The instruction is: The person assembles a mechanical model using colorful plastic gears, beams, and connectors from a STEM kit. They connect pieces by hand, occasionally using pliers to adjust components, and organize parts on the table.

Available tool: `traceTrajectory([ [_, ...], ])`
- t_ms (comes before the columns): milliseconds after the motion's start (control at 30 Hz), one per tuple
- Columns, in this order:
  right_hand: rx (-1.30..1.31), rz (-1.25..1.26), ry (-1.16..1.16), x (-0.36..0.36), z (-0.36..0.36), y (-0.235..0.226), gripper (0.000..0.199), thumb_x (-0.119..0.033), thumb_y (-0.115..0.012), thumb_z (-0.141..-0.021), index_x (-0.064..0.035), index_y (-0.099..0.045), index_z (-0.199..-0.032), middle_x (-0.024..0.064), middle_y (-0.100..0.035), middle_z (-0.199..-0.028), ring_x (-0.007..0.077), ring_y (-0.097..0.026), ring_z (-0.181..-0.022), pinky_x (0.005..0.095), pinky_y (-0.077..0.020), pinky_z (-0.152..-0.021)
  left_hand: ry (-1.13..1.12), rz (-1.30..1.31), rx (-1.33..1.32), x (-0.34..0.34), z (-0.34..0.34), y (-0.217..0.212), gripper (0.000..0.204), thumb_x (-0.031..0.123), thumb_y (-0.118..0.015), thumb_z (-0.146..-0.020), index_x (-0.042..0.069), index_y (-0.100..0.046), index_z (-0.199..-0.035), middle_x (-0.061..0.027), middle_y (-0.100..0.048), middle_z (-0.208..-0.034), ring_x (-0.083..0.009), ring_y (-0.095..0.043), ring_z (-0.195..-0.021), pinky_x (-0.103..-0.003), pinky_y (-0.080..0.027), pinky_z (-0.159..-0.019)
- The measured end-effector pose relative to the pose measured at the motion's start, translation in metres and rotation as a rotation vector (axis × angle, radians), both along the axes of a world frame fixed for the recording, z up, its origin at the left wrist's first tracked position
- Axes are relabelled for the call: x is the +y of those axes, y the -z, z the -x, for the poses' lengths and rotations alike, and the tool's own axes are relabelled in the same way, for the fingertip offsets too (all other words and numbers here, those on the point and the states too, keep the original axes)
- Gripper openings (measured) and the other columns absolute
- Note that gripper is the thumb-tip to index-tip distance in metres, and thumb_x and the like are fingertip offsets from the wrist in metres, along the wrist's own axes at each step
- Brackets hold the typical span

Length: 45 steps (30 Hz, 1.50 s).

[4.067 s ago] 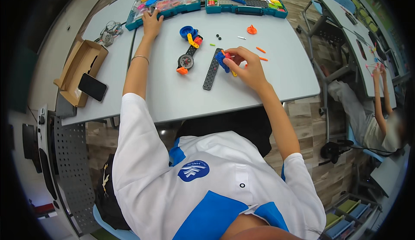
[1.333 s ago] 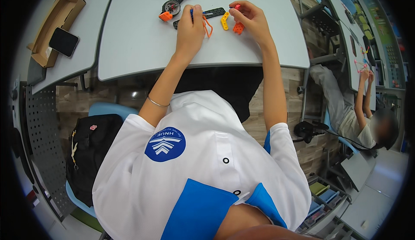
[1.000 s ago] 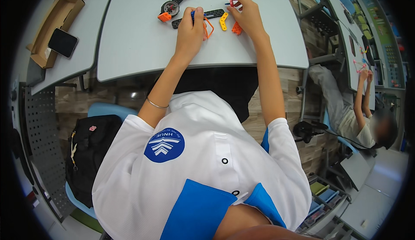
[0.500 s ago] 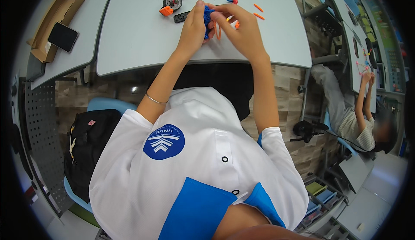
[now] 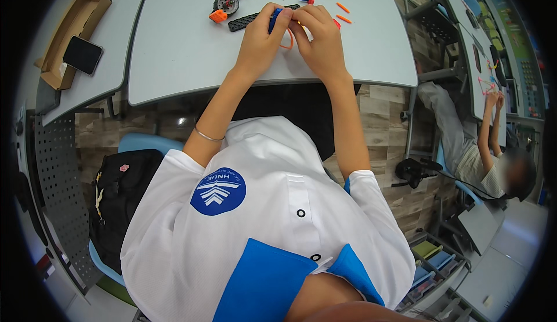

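Observation:
Above the table's near part, my left hand [image 5: 259, 44] is closed around a blue plastic building piece [image 5: 274, 20], which is mostly hidden by the fingers. My right hand [image 5: 319, 39] meets it fingertip to fingertip, its fingers bent into a pinch. What lies between those fingertips is hidden. A thin orange loop [image 5: 289, 42] hangs below, between the two hands. Just behind my left hand lies a black beam with holes [image 5: 243, 22]. Red bits peek out beside my right fingers.
Beyond the hands, a part-built model with a grey wheel [image 5: 225, 5] and orange block [image 5: 218, 16] rests on the white table [image 5: 174, 49]. Orange rods [image 5: 343, 18] lie at right. A phone [image 5: 83, 54] and cardboard box [image 5: 61, 61] sit on the left table. Another person [image 5: 473, 159] works at far right.
My right hand has drawn in, its fingers now bent tighter against the left hand's. The blue piece is more covered, and more of the black beam shows behind.

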State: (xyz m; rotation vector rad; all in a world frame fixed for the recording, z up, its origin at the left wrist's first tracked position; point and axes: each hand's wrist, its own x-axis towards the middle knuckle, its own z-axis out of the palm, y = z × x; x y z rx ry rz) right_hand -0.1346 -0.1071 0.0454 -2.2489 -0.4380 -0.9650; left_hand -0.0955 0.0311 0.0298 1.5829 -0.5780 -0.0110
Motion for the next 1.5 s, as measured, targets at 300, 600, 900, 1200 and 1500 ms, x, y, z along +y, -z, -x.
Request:
traceTrajectory([
  [300, -0.085, 0.158, 0.089, -0.004, -0.003, -0.009, 0.008, -0.006, -0.071, -0.080, -0.0074, -0.073, -0.088, 0.0015, -0.067, -0.078, 0.0203, -0.061, -0.077, 0.0318, -0.0505, -0.063, -0.139, -0.039, -0.016, -0.006, 0.005, -0.002, 0.041, 0.041, -0.044, -0.104, 0.002, -0.058, -0.101, -0.0057, -0.055, -0.071, -0.0109, -0.048, -0.062, -0.028, -0.040, -0.058],
  [600, 0.213, -0.120, 0.137, -0.062, -0.001, -0.015, 0.007, -0.011, -0.072, -0.086, -0.0047, -0.074, -0.090, 0.0050, -0.070, -0.081, 0.0162, -0.063, -0.071, 0.0277, -0.0490, -0.060, -0.263, 0.132, 0.083, 0.022, -0.022, 0.005, 0.039, 0.036, -0.043, -0.105, 0.001, -0.056, -0.095, -0.0014, -0.049, -0.064, -0.0090, -0.045, -0.056, -0.031, -0.042, -0.057],
  [900, 0.339, 0.256, 0.265, -0.039, -0.114, -0.005, 0.013, -0.018, -0.072, -0.073, -0.0097, -0.078, -0.081, 0.0157, -0.072, -0.089, 0.0340, -0.063, -0.093, 0.0456, -0.0467, -0.085, -0.159, 0.149, 0.071, 0.014, -0.011, 0.007, 0.035, 0.034, -0.041, -0.107, 0.003, -0.057, -0.101, 0.0047, -0.038, -0.067, -0.0016, -0.029, -0.055, -0.019, -0.025, -0.049],
  [1200, 0.146, 0.256, 0.171, -0.048, -0.120, 0.013, 0.015, -0.020, -0.072, -0.082, -0.0054, -0.075, -0.084, 0.0119, -0.072, -0.080, 0.0267, -0.067, -0.075, 0.0432, -0.0504, -0.066, -0.029, 0.243, 0.328, 0.019, -0.006, -0.004, 0.049, 0.047, -0.033, -0.106, 0.004, -0.058, -0.107, 0.0040, -0.040, -0.067, -0.0026, -0.034, -0.052, -0.020, -0.023, -0.045],
  [1500, 0.295, -0.220, -0.153, 0.008, -0.017, -0.006, 0.017, -0.015, -0.071, -0.087, -0.0012, -0.074, -0.096, 0.0091, -0.073, -0.085, 0.0181, -0.066, -0.075, 0.0300, -0.0486, -0.068, 0.012, 0.241, 0.341, 0.023, -0.007, -0.006, 0.048, 0.043, -0.030, -0.105, 0.004, -0.058, -0.112, 0.0004, -0.053, -0.074, -0.0047, -0.042, -0.056, -0.019, -0.029, -0.046],
])
